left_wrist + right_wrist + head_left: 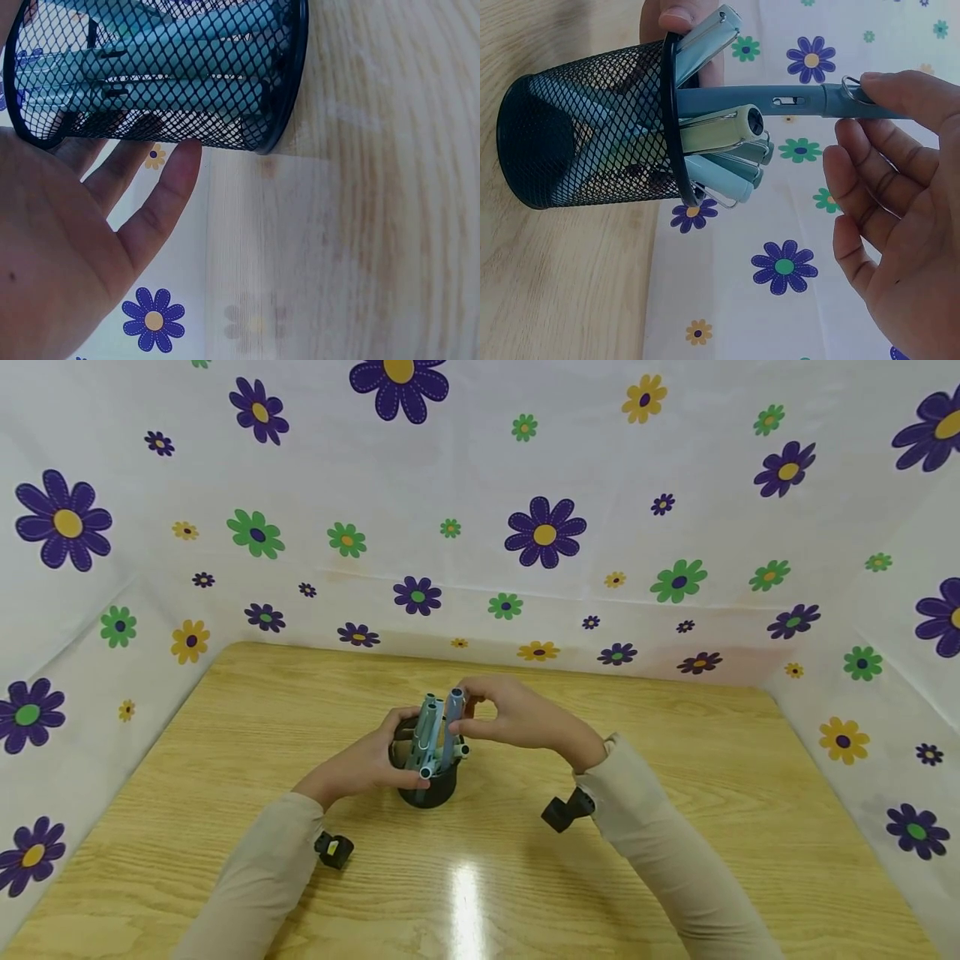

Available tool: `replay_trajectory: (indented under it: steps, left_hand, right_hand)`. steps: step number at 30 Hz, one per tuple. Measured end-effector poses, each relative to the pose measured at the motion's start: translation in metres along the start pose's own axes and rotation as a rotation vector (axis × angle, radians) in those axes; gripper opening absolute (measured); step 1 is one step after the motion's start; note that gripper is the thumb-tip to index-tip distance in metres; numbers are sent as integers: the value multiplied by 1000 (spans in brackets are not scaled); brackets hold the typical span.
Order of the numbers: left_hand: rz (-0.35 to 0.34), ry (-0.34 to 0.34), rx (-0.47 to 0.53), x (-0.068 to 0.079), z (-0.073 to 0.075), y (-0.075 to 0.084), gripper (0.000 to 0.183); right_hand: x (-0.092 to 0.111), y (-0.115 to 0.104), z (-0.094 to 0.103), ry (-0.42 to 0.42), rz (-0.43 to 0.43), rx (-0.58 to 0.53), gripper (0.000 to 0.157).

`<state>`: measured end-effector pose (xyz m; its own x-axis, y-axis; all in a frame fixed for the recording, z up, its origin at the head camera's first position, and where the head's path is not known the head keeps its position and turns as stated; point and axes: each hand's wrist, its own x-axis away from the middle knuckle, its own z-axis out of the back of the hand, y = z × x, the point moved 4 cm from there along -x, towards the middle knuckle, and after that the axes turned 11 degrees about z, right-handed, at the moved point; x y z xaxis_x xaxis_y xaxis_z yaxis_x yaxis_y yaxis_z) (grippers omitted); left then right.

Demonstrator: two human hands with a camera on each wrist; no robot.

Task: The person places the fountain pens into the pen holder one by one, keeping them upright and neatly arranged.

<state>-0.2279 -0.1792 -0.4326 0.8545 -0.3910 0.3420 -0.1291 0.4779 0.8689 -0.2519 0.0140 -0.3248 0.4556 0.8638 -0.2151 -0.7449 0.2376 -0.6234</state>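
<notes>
A black mesh pen cup (592, 131) stands on the table, holding several pens in blue and green tones with wire clips. My left hand (367, 764) holds the cup at its rim, thumb across the near side and fingers round the far left. My right hand (517, 714) pinches the upper end of a blue pen (742, 100) by its clip, between thumb and fingers. That pen rises well above the others, its lower part still inside the mesh. A pale green pen (720, 130) and a light blue pen (707, 46) lean out beside it.
The wooden table (675, 827) extends around the cup on all sides. White cloth (480, 477) printed with flowers hangs behind and at both sides. Small black cameras (567, 810) are strapped at both wrists, close over the table.
</notes>
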Motion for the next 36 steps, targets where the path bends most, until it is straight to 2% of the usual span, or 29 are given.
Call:
replay_trajectory:
  steps: [10, 18, 24, 36]
  left_hand:
    - [-18, 0, -2, 0, 0, 0, 100]
    - [-8, 9, -4, -1, -1, -2, 100]
    - [-10, 12, -2, -1, -1, -2, 101]
    - [-8, 21, -13, -2, 1, -4, 100]
  right_hand:
    - [-2, 4, -11, -64, 24, 45, 14]
    - [0, 7, -18, -59, 32, -8, 14]
    - [2, 9, -22, -67, 39, 1, 18]
    - [7, 14, -18, -62, 2, -16, 22]
